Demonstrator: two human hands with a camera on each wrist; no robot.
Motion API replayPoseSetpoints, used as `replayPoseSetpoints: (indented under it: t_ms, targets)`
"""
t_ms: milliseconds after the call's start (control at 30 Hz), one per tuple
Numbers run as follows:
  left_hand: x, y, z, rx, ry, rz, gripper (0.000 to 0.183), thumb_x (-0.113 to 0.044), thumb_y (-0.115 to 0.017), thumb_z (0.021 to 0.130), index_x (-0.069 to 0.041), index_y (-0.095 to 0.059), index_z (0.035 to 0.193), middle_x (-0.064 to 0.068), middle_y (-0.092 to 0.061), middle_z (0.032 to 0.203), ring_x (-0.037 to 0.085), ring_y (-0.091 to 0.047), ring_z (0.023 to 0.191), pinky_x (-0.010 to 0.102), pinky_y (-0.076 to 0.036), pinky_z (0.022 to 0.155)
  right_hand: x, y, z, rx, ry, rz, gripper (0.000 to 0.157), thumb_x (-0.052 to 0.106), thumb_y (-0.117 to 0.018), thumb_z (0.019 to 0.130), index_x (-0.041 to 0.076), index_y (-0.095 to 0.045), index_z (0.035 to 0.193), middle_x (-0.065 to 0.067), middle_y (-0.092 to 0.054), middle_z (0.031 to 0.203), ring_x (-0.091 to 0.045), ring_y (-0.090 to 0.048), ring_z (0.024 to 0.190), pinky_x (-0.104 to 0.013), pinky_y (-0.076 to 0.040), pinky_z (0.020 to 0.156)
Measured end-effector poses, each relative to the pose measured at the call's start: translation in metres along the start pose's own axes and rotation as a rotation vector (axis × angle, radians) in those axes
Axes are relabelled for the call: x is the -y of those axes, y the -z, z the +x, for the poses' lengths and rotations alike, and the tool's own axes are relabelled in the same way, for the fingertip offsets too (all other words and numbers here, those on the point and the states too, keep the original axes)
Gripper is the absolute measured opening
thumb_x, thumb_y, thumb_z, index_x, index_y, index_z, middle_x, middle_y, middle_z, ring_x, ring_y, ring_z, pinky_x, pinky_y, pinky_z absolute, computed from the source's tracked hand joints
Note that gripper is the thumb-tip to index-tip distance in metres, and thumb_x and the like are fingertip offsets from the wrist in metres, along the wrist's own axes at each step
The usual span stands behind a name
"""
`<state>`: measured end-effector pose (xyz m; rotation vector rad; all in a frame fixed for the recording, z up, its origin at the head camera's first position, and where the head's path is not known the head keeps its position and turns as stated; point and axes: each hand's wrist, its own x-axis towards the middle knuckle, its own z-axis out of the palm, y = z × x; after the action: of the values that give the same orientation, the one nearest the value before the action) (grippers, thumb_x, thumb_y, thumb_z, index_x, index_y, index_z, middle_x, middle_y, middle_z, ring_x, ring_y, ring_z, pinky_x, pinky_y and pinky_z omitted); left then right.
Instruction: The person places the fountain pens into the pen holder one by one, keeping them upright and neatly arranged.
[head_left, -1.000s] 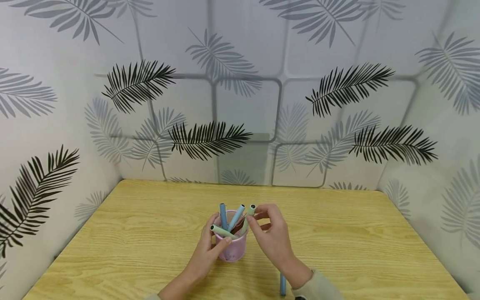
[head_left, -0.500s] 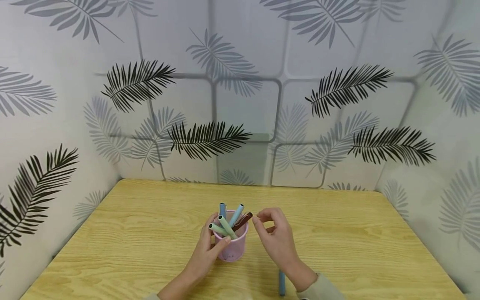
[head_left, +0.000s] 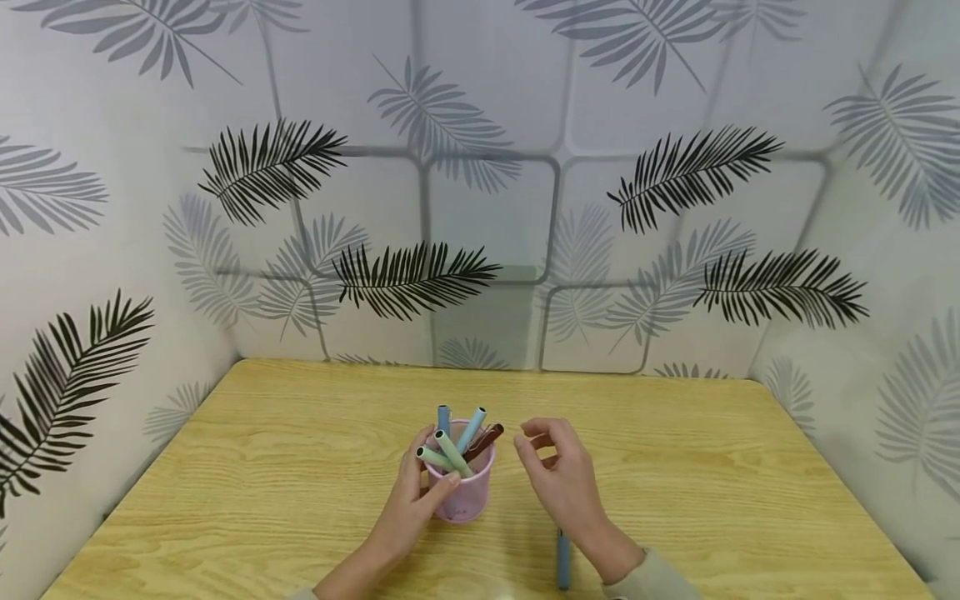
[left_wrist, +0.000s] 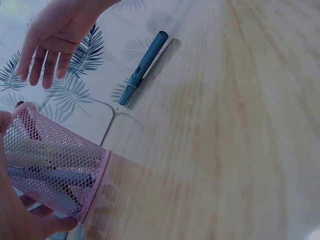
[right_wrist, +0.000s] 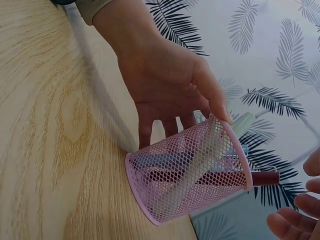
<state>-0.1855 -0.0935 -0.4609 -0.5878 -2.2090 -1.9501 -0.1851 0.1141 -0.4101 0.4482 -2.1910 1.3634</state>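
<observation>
My left hand (head_left: 405, 504) grips a pink mesh pen cup (head_left: 463, 500) that stands upright on the table, the thumb at its rim and the fingers round the far side. Two pale green pens (head_left: 454, 455), a light blue pen (head_left: 472, 428), a darker blue pen (head_left: 444, 417) and a dark red pen (head_left: 484, 442) lean inside. Their lower ends show through the mesh in both wrist views. My right hand (head_left: 562, 479) is held just right of the cup, fingers loosely bent and holding nothing. A capped blue pen (left_wrist: 145, 67) lies on the table near the right forearm.
The wood-grain table (head_left: 712, 475) runs back to a pale wall (head_left: 495, 217) printed with grey and black leaves. Similar walls stand at the left and right sides.
The pale green pen that my right hand pinched is let go and now leans toward the left in the cup. The right hand has drawn slightly rightward; the left keeps its grip.
</observation>
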Motion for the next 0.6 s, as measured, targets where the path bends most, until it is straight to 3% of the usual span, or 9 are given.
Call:
replayPoseSetpoints:
  t_ms: [167,333,600]
  targets:
    - [0.0,-0.001,-0.001,-0.003,0.015,-0.011,0.062,-0.02,-0.057,0.093,-0.021,-0.022,0.145,0.011,-0.023,0.144,0.029,-0.025,0.131,0.057,-0.031,0.099,-0.005,0.005,-0.001,-0.002,-0.017,0.0,0.015,0.007,-0.066,0.086,0.009,-0.062,0.1,-0.007,-0.061,0.096,-0.018,-0.059,0.08,-0.027,-0.051,0.059]
    - [0.001,-0.001,-0.002,-0.005,0.044,-0.009,0.066,-0.023,-0.057,0.093,-0.021,-0.019,0.146,0.012,-0.02,0.145,0.03,-0.022,0.133,0.057,-0.031,0.1,-0.01,0.008,-0.002,0.008,-0.038,-0.019,0.014,0.009,-0.066,0.087,0.01,-0.062,0.1,-0.001,-0.061,0.095,-0.017,-0.059,0.08,-0.027,-0.05,0.059]
    - [0.001,0.0,-0.001,0.01,0.05,-0.023,0.063,-0.023,-0.056,0.094,-0.025,-0.019,0.145,0.012,-0.021,0.143,0.03,-0.028,0.129,0.054,-0.037,0.096,-0.016,0.015,-0.008,0.035,-0.084,-0.055,0.015,0.009,-0.066,0.087,0.01,-0.062,0.101,-0.002,-0.06,0.094,-0.018,-0.059,0.079,-0.025,-0.05,0.058]
